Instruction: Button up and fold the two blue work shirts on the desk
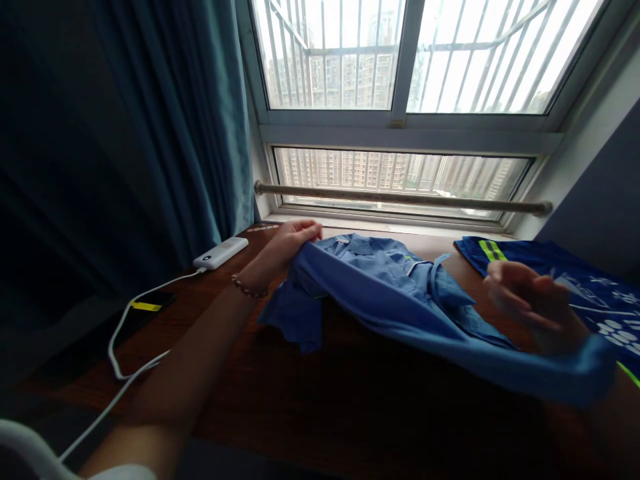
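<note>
A light blue shirt (pixel 380 287) with a collar lies rumpled on the brown wooden table, partly lifted. At its left part, my left hand (pixel 297 237) is closed on the fabric and holds it up. A long sleeve stretches from there to the right, and its end (pixel 585 373) lies around my right wrist or forearm. My right hand (pixel 530 297) is raised beyond that sleeve end, over the right side of the table. Motion smears its fingers, which look partly curled; whether they grip anything is unclear.
Dark blue garments (pixel 600 293) with yellow-green stripes and white print lie at the right. On the left are a white power bank (pixel 221 253) with a white cable (pixel 120 327) and a dark flat object with a yellow tag (pixel 146 307). A rail (pixel 400 197) crosses the window behind.
</note>
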Motion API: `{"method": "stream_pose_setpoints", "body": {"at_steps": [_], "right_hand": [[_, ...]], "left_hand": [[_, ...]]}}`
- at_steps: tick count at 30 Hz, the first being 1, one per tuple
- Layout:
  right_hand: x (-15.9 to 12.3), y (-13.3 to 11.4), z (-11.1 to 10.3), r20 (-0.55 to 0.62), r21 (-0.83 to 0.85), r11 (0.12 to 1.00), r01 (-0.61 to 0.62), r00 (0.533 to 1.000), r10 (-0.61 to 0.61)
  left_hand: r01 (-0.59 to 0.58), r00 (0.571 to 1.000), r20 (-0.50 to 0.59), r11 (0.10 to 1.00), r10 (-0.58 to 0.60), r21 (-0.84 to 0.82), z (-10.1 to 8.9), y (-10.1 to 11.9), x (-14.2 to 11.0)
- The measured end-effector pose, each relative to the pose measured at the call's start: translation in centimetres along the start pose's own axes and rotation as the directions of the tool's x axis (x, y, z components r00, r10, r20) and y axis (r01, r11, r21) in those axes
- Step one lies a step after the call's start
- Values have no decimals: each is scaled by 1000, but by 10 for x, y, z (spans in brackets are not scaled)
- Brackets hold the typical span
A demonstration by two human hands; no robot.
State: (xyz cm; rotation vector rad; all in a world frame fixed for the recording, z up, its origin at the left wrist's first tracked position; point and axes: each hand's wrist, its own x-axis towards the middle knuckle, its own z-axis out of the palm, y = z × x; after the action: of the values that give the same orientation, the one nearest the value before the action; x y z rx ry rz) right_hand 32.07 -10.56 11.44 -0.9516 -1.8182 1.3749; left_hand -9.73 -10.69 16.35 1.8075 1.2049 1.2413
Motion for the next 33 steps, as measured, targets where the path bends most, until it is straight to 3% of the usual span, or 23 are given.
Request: {"method": "stream_pose_setpoints", "body": {"at_steps": [1, 2, 4, 6, 7, 9, 11, 12, 14, 16, 17, 18, 20, 22, 23, 24, 26, 27, 28, 29, 31, 32, 33], "right_hand": [[5, -3, 9, 147, 90, 996, 0, 989, -13], [10, -5, 19, 264, 122, 992, -3, 964, -30], [24, -6, 41, 349, 36, 999, 2, 937, -15], [36, 1, 64, 353, -166, 984, 65, 936, -2], [41, 6, 74, 348, -284, 952, 114, 937, -9], [46, 21, 91, 339, -496, 841, 216, 940, -41], [49, 36, 103, 324, -646, 713, 272, 944, -67], [50, 42, 106, 314, -694, 662, 282, 946, -74], [52, 49, 110, 293, -753, 592, 285, 952, -86], [51, 46, 111, 301, -763, 573, 299, 949, -94], [50, 41, 111, 311, -752, 583, 308, 945, -98], [47, 34, 112, 318, -733, 604, 313, 943, -103], [38, 16, 115, 329, -663, 687, 296, 940, -86], [24, -1, 121, 448, -514, 823, 240, 894, 20], [17, -8, 125, 607, -403, 894, 195, 788, 101], [10, -14, 129, 791, -285, 950, 131, 591, 155], [1, -20, 137, 990, -95, 995, -41, 97, 99], [-1, -21, 139, 998, -43, 993, -109, -42, 38], [0, -21, 140, 999, -2, 990, -144, -48, -5], [2, -19, 139, 997, 29, 990, -140, 79, -18], [13, -10, 132, 824, -4, 1000, 5, 566, 0], [20, -3, 126, 613, -115, 987, 115, 790, -20], [28, 6, 118, 361, -297, 933, 205, 928, -89]], "left_hand": [[23, 976, 214, 994, -45, 106, 1, 6, -4], [22, 907, 408, 978, -108, 209, 3, 11, -8], [-11, 691, 679, 935, -249, 355, 8, 20, -18], [-27, 505, 788, 906, -351, 421, 15, 27, -27], [-25, 448, 808, 899, -382, 438, 18, 29, -30], [-8, 399, 817, 890, -416, 457, 22, 30, -35], [7, 417, 803, 885, -426, 466, 23, 26, -35], [1, 454, 781, 877, -430, 481, 23, 22, -33], [-51, 592, 673, 813, -444, 580, 20, 7, -26], [-103, 762, 469, 631, -446, 769, 16, -13, -17], [-91, 828, 343, 496, -444, 863, 15, -24, -13], [-53, 859, 232, 371, -456, 927, 14, -35, -8], [49, 833, 84, 224, -547, 973, 12, -56, -1], [107, 761, 60, 217, -646, 970, 12, -72, 4], [119, 741, 74, 240, -667, 964, 12, -79, 6], [127, 737, 85, 261, -671, 957, 12, -85, 7], [143, 753, 83, 285, -653, 948, 13, -97, 9], [150, 764, 74, 289, -641, 946, 14, -103, 10], [158, 776, 64, 291, -628, 944, 15, -109, 10], [164, 790, 53, 293, -611, 942, 16, -115, 10], [170, 827, 30, 301, -561, 938, 19, -124, 8], [173, 847, 17, 307, -531, 936, 20, -127, 7], [179, 867, -2, 308, -498, 935, 22, -128, 6]]}}
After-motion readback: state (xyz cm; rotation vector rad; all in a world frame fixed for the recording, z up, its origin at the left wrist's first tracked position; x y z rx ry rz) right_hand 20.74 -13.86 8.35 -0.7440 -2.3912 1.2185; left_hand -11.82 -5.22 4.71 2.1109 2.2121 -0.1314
